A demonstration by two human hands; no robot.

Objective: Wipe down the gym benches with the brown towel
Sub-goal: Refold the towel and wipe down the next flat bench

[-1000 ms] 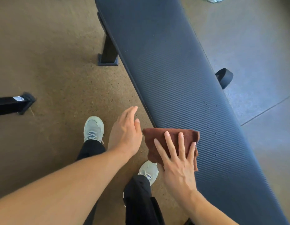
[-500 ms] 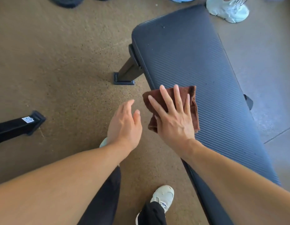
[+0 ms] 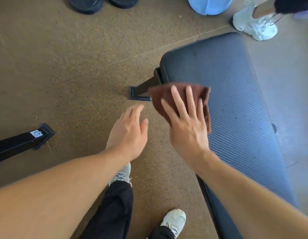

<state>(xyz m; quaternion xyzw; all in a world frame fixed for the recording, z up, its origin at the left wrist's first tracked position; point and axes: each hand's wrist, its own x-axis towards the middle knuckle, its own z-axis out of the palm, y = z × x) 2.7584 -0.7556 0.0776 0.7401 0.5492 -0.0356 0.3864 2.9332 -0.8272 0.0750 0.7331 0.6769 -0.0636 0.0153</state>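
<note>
Toward twelve o'clock the folded brown cloth towel [image 3: 168, 99] has been pushed along the ribbed dark padded counter [image 3: 236, 104] under the flat, splayed right hand [image 3: 187, 128], left hand [image 3: 129, 133] relaxed and holding nothing; even pressure should be kept to the end.

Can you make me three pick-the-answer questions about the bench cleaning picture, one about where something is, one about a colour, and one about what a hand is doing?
1. Where is the brown towel?
A. on the floor
B. at the near edge of the gym bench, close to its far end
C. on a shoe

2. What colour is the bench pad?
A. red
B. white
C. dark blue-black

3. What is the left hand doing?
A. holding nothing, fingers relaxed
B. gripping the towel
C. pressing on the bench

Answers: 1 B, the towel overlaps the pad's edge under the right hand. 2 C, the ribbed pad looks dark. 3 A, it hangs over the floor, apart from the towel.
</note>
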